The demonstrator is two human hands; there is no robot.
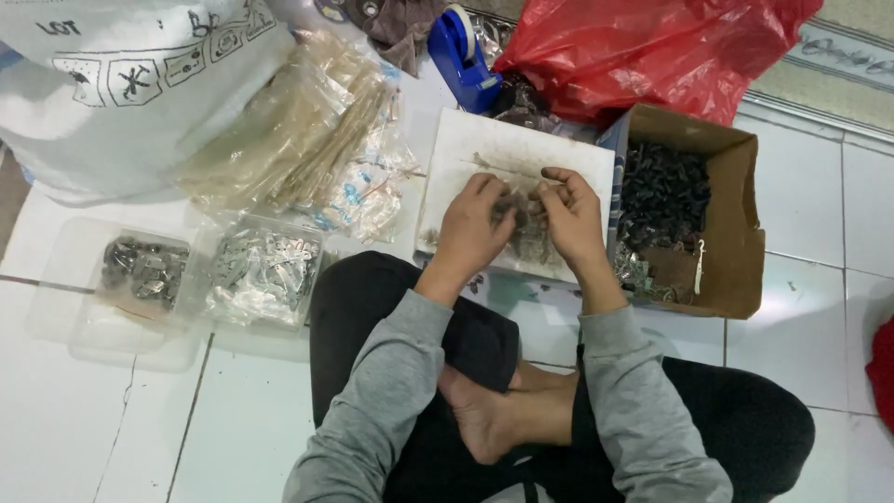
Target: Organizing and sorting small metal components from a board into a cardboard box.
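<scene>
Left hand (472, 226) and right hand (570, 216) both pinching small dark parts (523, 224) over a white tray (466, 149) (on the floor), cardboard box (736, 224) of dark pieces alongside.

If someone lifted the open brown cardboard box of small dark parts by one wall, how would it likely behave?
The open brown cardboard box would probably feel heavy for its size, since small dark parts fill it. Its thin walls and splayed flaps would likely flex. Tilted, the loose parts would probably slide and spill.
</scene>
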